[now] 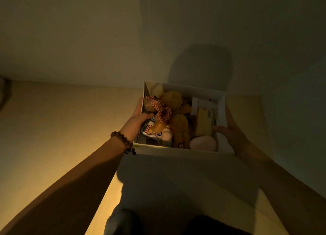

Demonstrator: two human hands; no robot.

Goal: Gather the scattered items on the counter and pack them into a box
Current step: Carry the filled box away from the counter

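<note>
Holding a white box (176, 157) up with both hands here, pretty dim warm lighting so some stuff is hard to make out. Left hand (141, 113) grips the left wall of the box, thumb hooked over the rim into the inside, fingers running along the outside. There's a beaded bracelet (123, 142) on that wrist. Right hand (232, 134) is on the opposite wall, thumb poking in over the rim near the yellow thing, fingers flat along the outside. So the hands are well apart, one on each side, both clamped on the box.

Inside it's packed: a fuzzy brown teddy bear (176, 114) lies down the middle with a red-and-white checkered bow (161, 111) around its neck. To its right there's a yellow block (204, 123), maybe a sponge, can't really tell, with some white packaging (199, 104) behind it. A pale pink rounded object (202, 143) sits in the near right corner. Near left there's a white item with an orange and blue print (151, 130), plus a small fluffy whitish thing (166, 134) beside it.

Box sits over a light counter surface (61, 120) against a plain wall (105, 31).
</note>
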